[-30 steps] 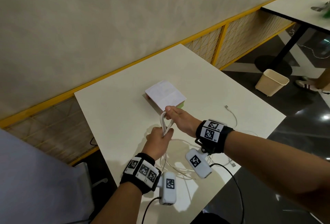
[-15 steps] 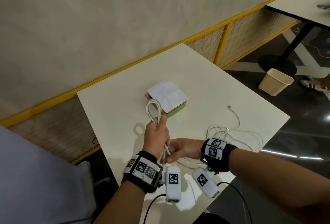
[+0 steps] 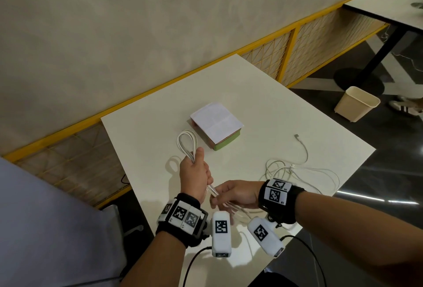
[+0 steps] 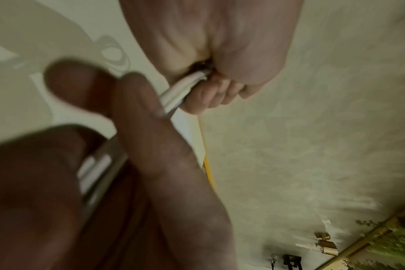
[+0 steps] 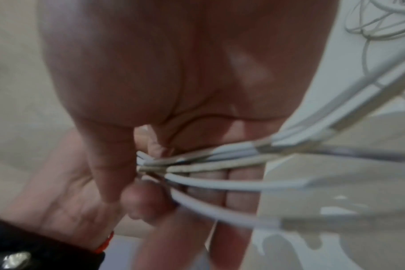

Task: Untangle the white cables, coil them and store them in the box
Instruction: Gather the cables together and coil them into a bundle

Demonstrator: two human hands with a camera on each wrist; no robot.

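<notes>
My left hand (image 3: 194, 172) grips a folded bundle of white cable (image 3: 186, 142) in its fist; a loop stands up above the thumb. The strands leave the bottom of the fist and run into my right hand (image 3: 233, 195), which holds them just below and to the right. In the left wrist view the left hand (image 4: 220, 45) clamps the cable (image 4: 187, 85), and the right hand (image 4: 150, 164) is dark and blurred. The right wrist view has the cable (image 5: 220, 182) fanning across the right hand (image 5: 173, 73). The box (image 3: 216, 124), green-sided under a white sheet, sits beyond the hands.
More loose white cable (image 3: 297, 170) lies tangled on the white table (image 3: 263, 103) to the right, one plug end (image 3: 296, 136) stretched toward the far side. A beige bin (image 3: 356, 103) stands on the floor past the table's right edge. A wall and a yellow rail lie behind.
A second ago my right hand was up at the loop's top by the box; it has since dropped below the left fist. The left hand rose slightly with the bundle.
</notes>
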